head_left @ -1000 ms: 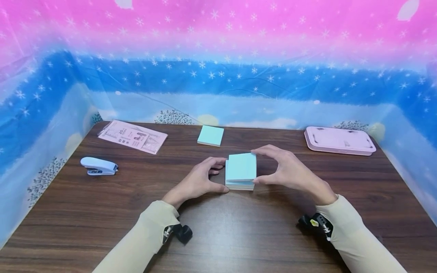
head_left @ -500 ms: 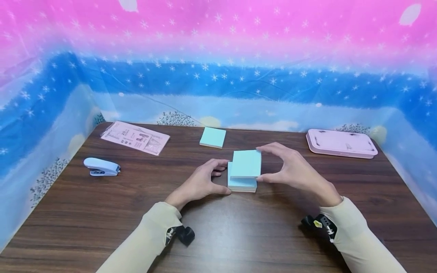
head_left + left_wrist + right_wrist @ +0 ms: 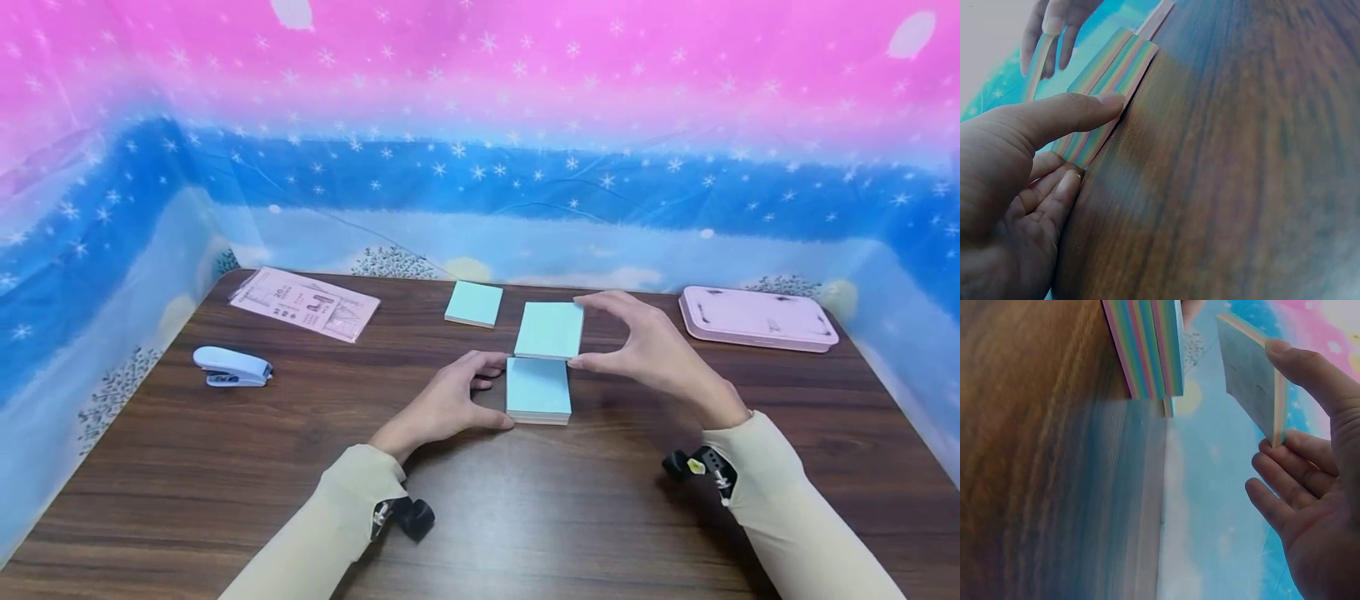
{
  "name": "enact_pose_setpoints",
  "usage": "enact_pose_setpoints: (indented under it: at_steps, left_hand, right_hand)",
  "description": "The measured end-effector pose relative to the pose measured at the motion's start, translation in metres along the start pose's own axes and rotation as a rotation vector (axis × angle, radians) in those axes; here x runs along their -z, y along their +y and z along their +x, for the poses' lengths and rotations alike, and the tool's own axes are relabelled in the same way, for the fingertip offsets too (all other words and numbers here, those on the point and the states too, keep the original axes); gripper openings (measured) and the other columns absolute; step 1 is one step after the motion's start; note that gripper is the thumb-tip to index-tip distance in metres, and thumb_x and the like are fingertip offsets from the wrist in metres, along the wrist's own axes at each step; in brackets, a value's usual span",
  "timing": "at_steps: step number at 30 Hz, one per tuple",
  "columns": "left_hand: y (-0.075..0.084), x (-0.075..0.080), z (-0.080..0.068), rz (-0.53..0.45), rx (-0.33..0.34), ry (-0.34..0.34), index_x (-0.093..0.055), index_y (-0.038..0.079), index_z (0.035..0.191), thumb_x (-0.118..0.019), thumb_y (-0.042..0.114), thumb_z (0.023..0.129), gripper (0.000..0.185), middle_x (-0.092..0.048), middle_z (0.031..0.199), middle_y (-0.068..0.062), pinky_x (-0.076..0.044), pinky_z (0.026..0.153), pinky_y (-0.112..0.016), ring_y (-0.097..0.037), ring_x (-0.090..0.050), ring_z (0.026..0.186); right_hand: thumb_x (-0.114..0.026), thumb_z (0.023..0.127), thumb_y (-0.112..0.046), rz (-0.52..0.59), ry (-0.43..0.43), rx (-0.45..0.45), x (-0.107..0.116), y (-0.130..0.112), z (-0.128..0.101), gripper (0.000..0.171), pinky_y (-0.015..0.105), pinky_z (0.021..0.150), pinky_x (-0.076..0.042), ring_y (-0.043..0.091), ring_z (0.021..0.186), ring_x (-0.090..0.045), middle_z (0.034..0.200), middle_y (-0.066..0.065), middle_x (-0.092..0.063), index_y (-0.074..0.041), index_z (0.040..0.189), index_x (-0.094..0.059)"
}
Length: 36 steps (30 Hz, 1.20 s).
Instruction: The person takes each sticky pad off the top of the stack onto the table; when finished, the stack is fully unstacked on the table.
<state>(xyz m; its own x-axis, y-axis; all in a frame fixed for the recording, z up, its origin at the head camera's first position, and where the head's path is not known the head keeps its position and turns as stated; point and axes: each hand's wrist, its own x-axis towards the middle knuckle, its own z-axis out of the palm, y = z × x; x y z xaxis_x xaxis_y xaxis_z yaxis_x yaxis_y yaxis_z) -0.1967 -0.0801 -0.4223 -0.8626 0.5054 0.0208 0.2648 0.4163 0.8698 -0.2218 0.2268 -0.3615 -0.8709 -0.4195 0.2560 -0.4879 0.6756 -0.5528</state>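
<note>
Head view: the right hand (image 3: pixel 651 350) pinches a pale green-blue note pad (image 3: pixel 550 330) by its right side, thumb at the near corner and fingers at the far one. From the right wrist, this pad is clear of the counter (image 3: pixel 300 442), its grey underside and striped edge showing, and apart from the stack of pads (image 3: pixel 537 388). The left hand (image 3: pixel 446 402) grips that stack, which rests flat on the counter; its thumb presses the near left corner, its fingers the left side. Seen from the left wrist, the stack's edges carry layered bands of yellow, pink and blue.

A lone pad (image 3: pixel 473 304) lies near the counter's far edge, left of the raised one. Farther left are a pink packet (image 3: pixel 306 305) and, nearer the person, a white stapler (image 3: pixel 232 367). A pink case (image 3: pixel 759 319) lies at the far right, before a snowflake-patterned cloth (image 3: pixel 480 179).
</note>
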Motion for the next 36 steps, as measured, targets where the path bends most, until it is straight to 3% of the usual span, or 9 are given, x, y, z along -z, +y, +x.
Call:
enact_pose_setpoints:
  at_steps: [7,17,27,36]
  left_hand:
    - [-0.001,-0.001,0.001,-0.002,0.0,0.0,-0.051,0.006,0.156,-0.094,0.014,0.081,0.087,-0.056,0.148,-0.009,-0.052,0.111,-0.04,-0.032,-0.062,0.129]
    - [-0.002,-0.001,0.001,0.001,0.002,-0.002,-0.051,0.007,0.156,-0.094,0.015,0.081,0.086,-0.056,0.148,-0.009,-0.052,0.111,-0.04,-0.031,-0.062,0.13]
    - [-0.002,-0.001,0.001,-0.002,-0.004,0.0,-0.052,0.007,0.155,-0.095,0.016,0.08,0.087,-0.056,0.147,-0.01,-0.052,0.111,-0.039,-0.031,-0.062,0.129]
    - [-0.002,0.0,0.001,-0.004,0.001,0.002,-0.051,0.007,0.156,-0.095,0.016,0.081,0.087,-0.056,0.148,-0.009,-0.052,0.111,-0.039,-0.031,-0.062,0.129]
  right_hand:
    - [-0.093,0.083,-0.041,0.012,0.033,-0.037,-0.002,0.009,0.014,0.08,0.061,0.115,-0.042,0.032,0.142,-0.05,0.152,0.006,-0.057,-0.015,0.152,-0.059]
    - [-0.088,0.085,-0.052,0.031,-0.015,-0.116,-0.01,0.023,0.03,0.085,0.064,0.115,-0.041,0.034,0.142,-0.048,0.156,0.007,-0.053,-0.014,0.154,-0.057]
    - [-0.09,0.083,-0.051,0.029,-0.05,-0.122,-0.017,0.039,0.044,0.089,0.062,0.119,-0.038,0.035,0.145,-0.046,0.157,0.008,-0.052,-0.012,0.155,-0.056]
    - [-0.092,0.082,-0.048,0.024,-0.097,-0.108,-0.025,0.044,0.053,0.087,0.057,0.115,-0.043,0.031,0.136,-0.053,0.152,0.007,-0.055,-0.01,0.153,-0.058]
